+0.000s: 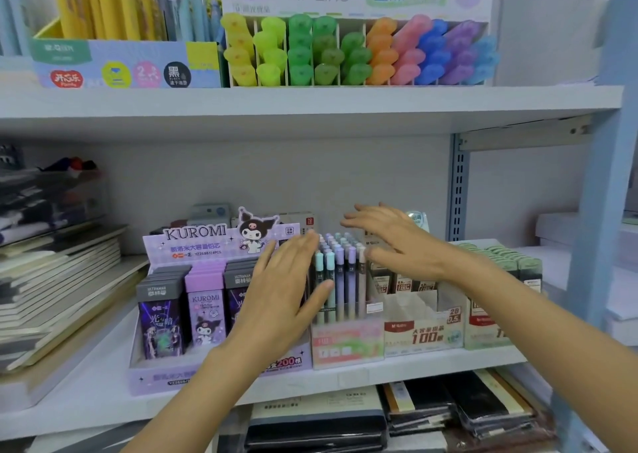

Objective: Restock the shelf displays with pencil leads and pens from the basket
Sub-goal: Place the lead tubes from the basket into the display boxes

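Lead tubes: thin pastel plastic lead tubes point(340, 266), mint, purple and pink, stand up straight in tight rows.
Their box: pink and green cardboard box point(345, 344), in the middle of the white shelf point(310, 380).
Kuromi box: purple cardboard box point(221, 245) just left of it, flat lead packs point(203, 309) standing inside.
Beige box: beige cardboard box point(423, 331) just right, dark lead cases point(402, 285) at its back.

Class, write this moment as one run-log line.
left hand: open, left of pastel lead tubes | right hand: open, right of them | held: nothing
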A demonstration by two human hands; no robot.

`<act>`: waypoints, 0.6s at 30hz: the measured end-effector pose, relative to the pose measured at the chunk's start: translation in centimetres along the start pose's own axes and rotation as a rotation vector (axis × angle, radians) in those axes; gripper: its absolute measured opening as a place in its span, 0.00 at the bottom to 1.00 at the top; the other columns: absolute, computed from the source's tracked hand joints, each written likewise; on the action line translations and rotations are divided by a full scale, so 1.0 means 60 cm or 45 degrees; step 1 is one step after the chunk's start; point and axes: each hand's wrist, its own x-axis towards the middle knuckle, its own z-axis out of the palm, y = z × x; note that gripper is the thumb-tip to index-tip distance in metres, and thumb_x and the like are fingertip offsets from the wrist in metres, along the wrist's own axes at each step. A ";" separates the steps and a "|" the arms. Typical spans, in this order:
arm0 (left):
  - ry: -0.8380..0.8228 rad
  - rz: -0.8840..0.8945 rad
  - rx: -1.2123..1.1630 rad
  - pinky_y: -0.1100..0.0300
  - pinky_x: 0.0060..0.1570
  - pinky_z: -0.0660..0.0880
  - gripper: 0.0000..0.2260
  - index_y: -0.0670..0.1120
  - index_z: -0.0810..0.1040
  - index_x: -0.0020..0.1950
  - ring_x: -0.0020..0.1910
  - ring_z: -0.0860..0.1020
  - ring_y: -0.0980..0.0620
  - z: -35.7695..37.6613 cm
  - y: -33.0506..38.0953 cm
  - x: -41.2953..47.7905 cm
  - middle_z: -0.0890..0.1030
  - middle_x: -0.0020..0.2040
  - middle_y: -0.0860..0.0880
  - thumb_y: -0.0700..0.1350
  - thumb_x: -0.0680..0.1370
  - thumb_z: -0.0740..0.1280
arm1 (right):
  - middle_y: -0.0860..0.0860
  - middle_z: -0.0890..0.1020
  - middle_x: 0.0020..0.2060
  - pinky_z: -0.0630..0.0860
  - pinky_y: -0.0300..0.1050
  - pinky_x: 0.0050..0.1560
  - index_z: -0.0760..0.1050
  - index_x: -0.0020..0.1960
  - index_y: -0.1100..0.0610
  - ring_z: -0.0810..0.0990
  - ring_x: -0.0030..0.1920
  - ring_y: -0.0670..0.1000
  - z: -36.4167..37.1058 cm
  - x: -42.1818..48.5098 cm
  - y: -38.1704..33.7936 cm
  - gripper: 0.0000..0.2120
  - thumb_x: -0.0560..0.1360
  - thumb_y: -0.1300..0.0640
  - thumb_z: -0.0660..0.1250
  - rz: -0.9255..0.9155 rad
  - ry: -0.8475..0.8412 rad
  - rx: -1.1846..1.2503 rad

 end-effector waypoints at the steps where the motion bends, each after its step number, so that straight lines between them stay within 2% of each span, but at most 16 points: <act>1: 0.025 0.004 -0.003 0.52 0.77 0.45 0.29 0.50 0.54 0.79 0.77 0.53 0.59 -0.002 0.001 -0.001 0.57 0.78 0.56 0.62 0.81 0.48 | 0.44 0.58 0.77 0.44 0.46 0.76 0.56 0.76 0.43 0.50 0.75 0.40 0.001 -0.007 0.002 0.28 0.77 0.41 0.51 -0.008 0.042 0.014; 3: 0.043 0.005 0.031 0.51 0.77 0.46 0.28 0.49 0.56 0.79 0.77 0.55 0.58 -0.005 0.004 -0.001 0.59 0.77 0.55 0.60 0.82 0.49 | 0.41 0.58 0.76 0.43 0.43 0.73 0.54 0.77 0.42 0.48 0.73 0.39 0.008 -0.014 -0.004 0.28 0.79 0.37 0.54 -0.004 0.064 0.013; 5: 0.015 -0.019 0.069 0.51 0.77 0.47 0.24 0.50 0.59 0.78 0.76 0.58 0.57 -0.006 0.009 0.003 0.63 0.76 0.54 0.57 0.83 0.51 | 0.42 0.59 0.76 0.42 0.40 0.72 0.54 0.77 0.45 0.50 0.75 0.42 0.022 -0.009 -0.017 0.30 0.79 0.37 0.55 -0.023 0.017 -0.066; 8: 0.002 -0.070 0.084 0.54 0.77 0.47 0.22 0.51 0.61 0.77 0.76 0.59 0.57 -0.006 0.013 0.012 0.66 0.75 0.55 0.53 0.84 0.52 | 0.46 0.64 0.75 0.50 0.42 0.75 0.57 0.78 0.49 0.60 0.75 0.46 0.043 0.005 -0.030 0.30 0.79 0.41 0.60 -0.053 0.022 -0.098; 13: 0.008 -0.011 0.122 0.53 0.77 0.47 0.26 0.52 0.60 0.78 0.76 0.58 0.57 -0.015 0.010 0.012 0.64 0.76 0.55 0.60 0.81 0.49 | 0.44 0.67 0.73 0.57 0.39 0.69 0.60 0.76 0.45 0.64 0.72 0.45 0.031 -0.017 -0.006 0.29 0.77 0.41 0.63 -0.041 0.158 -0.040; 16: -0.068 0.027 0.028 0.60 0.75 0.43 0.31 0.56 0.51 0.79 0.74 0.52 0.64 -0.011 0.012 0.002 0.56 0.77 0.59 0.67 0.79 0.46 | 0.43 0.70 0.71 0.62 0.42 0.69 0.62 0.74 0.44 0.67 0.70 0.44 0.031 -0.024 -0.006 0.28 0.77 0.41 0.64 -0.025 0.146 0.019; 18: -0.103 0.045 0.043 0.61 0.74 0.41 0.34 0.57 0.48 0.79 0.74 0.49 0.65 -0.008 0.013 0.000 0.52 0.77 0.60 0.71 0.76 0.46 | 0.44 0.71 0.70 0.63 0.42 0.69 0.64 0.74 0.47 0.68 0.69 0.45 0.037 -0.019 -0.018 0.28 0.77 0.44 0.65 -0.039 0.149 0.019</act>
